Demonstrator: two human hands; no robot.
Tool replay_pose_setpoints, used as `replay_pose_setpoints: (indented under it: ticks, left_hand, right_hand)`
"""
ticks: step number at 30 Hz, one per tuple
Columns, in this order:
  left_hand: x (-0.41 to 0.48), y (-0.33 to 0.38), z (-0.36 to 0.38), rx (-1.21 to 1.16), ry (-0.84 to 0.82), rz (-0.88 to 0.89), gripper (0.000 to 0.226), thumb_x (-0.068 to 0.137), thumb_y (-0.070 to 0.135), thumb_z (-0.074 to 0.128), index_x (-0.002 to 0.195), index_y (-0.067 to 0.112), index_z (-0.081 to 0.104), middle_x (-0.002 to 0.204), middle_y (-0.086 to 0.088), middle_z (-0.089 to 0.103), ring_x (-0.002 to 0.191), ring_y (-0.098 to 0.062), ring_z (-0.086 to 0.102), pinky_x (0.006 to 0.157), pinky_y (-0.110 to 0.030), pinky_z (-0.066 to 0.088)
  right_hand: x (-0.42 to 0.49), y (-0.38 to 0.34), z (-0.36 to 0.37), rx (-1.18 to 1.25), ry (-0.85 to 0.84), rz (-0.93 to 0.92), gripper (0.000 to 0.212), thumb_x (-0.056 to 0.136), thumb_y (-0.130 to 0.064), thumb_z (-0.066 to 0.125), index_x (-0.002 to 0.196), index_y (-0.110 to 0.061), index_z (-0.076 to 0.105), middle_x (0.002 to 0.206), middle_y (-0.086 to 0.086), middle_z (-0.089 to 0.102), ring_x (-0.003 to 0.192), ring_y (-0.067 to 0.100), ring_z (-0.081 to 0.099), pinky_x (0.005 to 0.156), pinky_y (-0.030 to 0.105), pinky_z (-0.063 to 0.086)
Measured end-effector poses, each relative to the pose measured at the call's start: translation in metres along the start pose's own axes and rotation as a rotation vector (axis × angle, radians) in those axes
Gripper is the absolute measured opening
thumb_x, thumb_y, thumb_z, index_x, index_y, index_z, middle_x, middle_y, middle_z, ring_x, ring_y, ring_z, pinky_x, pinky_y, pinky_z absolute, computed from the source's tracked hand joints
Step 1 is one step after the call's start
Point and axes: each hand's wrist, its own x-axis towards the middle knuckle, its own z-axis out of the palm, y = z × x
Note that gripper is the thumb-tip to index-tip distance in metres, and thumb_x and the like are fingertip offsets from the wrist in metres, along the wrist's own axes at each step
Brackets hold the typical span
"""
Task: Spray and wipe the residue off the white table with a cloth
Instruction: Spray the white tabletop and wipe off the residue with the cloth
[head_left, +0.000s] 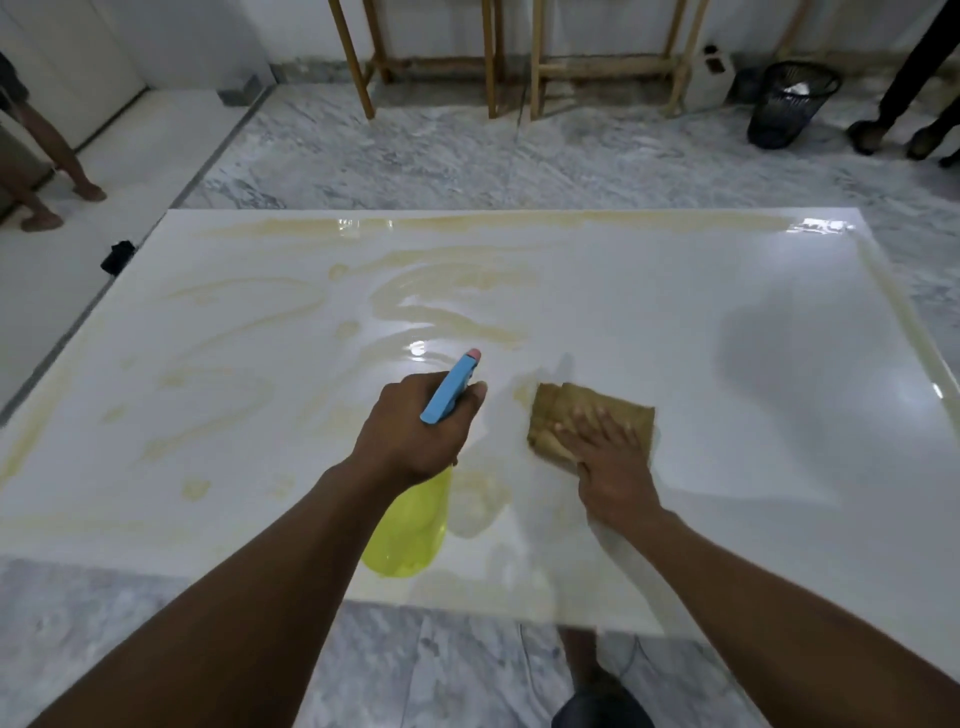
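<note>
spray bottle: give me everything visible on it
The spray bottle has a translucent yellow-green plastic body and a light blue trigger head with a pink nozzle tip. The left hand grips its neck, holding it above the white table, nozzle aimed away from the person over the yellowish residue.

The table (675, 312) is glossy white, streaked with yellowish-tan residue (447, 306). The cloth (582, 410) is brown. The spray bottle (415, 525) is translucent yellow, its head blue with a pink tip. The floor (467, 156) is grey-veined marble.
</note>
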Motion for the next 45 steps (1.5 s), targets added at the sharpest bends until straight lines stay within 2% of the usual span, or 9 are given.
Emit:
replay_pose_setpoints:
  ticks: [7, 11, 15, 23, 27, 29, 31, 34, 45]
  left_hand:
    - [-0.128, -0.039, -0.024, -0.059, -0.04, -0.052, 0.047, 0.1, 0.047, 0.058, 0.076, 0.007, 0.06, 0.071, -0.019, 0.071, 0.055, -0.024, 0.073, 0.062, -0.033, 0.055]
    - [-0.145, -0.045, -0.047, -0.076, -0.034, -0.041, 0.041, 0.1, 0.049, 0.057, 0.081, 0.014, 0.067, 0.081, -0.021, 0.074, 0.059, -0.024, 0.073, 0.068, -0.038, 0.057]
    - [-0.129, -0.043, -0.059, -0.082, -0.03, -0.013, 0.045, 0.101, 0.046, 0.058, 0.078, 0.007, 0.059, 0.068, -0.019, 0.07, 0.048, -0.019, 0.072, 0.058, -0.028, 0.051]
    - [-0.012, -0.041, -0.058, -0.07, -0.025, -0.004, 0.045, 0.1, 0.047, 0.057, 0.064, 0.023, 0.047, 0.053, 0.003, 0.053, 0.041, -0.008, 0.061, 0.047, -0.013, 0.04]
    - [0.067, -0.04, -0.052, -0.079, -0.018, -0.003, 0.047, 0.096, 0.057, 0.054, 0.072, 0.017, 0.054, 0.061, -0.01, 0.06, 0.056, -0.03, 0.069, 0.064, -0.05, 0.059]
    - [0.094, -0.045, -0.046, -0.096, 0.001, -0.004, 0.046, 0.094, 0.059, 0.053, 0.072, 0.018, 0.053, 0.064, -0.011, 0.061, 0.058, -0.033, 0.068, 0.063, -0.055, 0.057]
    - [0.107, -0.049, -0.04, -0.125, 0.0, -0.004, 0.047, 0.094, 0.059, 0.053, 0.071, 0.019, 0.05, 0.064, -0.011, 0.059, 0.058, -0.034, 0.067, 0.062, -0.056, 0.056]
    - [0.12, -0.061, -0.03, -0.163, 0.0, -0.031, 0.046, 0.096, 0.056, 0.055, 0.07, 0.018, 0.05, 0.064, -0.012, 0.057, 0.059, -0.036, 0.066, 0.063, -0.057, 0.056]
    - [0.067, -0.089, -0.039, -0.102, -0.073, -0.05, 0.043, 0.096, 0.056, 0.057, 0.074, 0.02, 0.056, 0.065, -0.01, 0.064, 0.059, -0.032, 0.069, 0.065, -0.055, 0.057]
  right_hand:
    - [-0.13, -0.074, 0.008, 0.204, -0.098, 0.046, 0.055, 0.084, -0.021, 0.041, 0.135, -0.03, 0.058, 0.148, -0.002, 0.048, 0.143, 0.024, 0.037, 0.113, 0.046, 0.031]
    - [-0.111, -0.094, -0.066, 0.768, -0.095, 0.499, 0.028, 0.09, -0.009, 0.052, 0.11, -0.011, 0.071, 0.105, 0.011, 0.072, 0.094, 0.028, 0.068, 0.073, 0.028, 0.052]
    - [-0.09, -0.083, -0.11, 1.426, -0.306, 0.687, 0.03, 0.089, -0.014, 0.058, 0.117, -0.003, 0.064, 0.114, 0.02, 0.071, 0.101, 0.036, 0.068, 0.084, 0.043, 0.055]
    - [0.122, -0.041, -0.176, 1.007, -0.335, 0.326, 0.02, 0.078, -0.006, 0.053, 0.095, -0.002, 0.062, 0.095, 0.022, 0.059, 0.064, 0.029, 0.063, 0.057, 0.037, 0.051]
    - [0.258, -0.048, -0.206, 0.454, -0.04, 0.235, 0.036, 0.087, -0.05, 0.054, 0.086, -0.015, 0.062, 0.086, 0.012, 0.066, 0.069, 0.025, 0.055, 0.065, 0.035, 0.042]
    - [0.316, -0.043, -0.193, 0.165, 0.015, 0.166, 0.018, 0.095, -0.019, 0.048, 0.106, -0.019, 0.062, 0.11, 0.016, 0.066, 0.085, 0.029, 0.055, 0.073, 0.034, 0.038]
    - [0.352, -0.025, -0.166, 0.087, -0.023, 0.157, 0.048, 0.095, -0.007, 0.042, 0.14, -0.021, 0.051, 0.139, 0.014, 0.055, 0.114, 0.034, 0.055, 0.086, 0.036, 0.042]
    - [0.367, -0.002, -0.099, -0.047, -0.136, 0.101, 0.057, 0.099, -0.009, 0.041, 0.153, -0.024, 0.034, 0.159, 0.004, 0.032, 0.147, 0.031, 0.028, 0.113, 0.04, 0.026]
    - [0.21, -0.036, -0.027, -0.143, 0.025, -0.001, 0.063, 0.083, -0.003, 0.044, 0.142, -0.024, 0.054, 0.153, 0.006, 0.046, 0.144, 0.04, 0.035, 0.107, 0.059, 0.031]
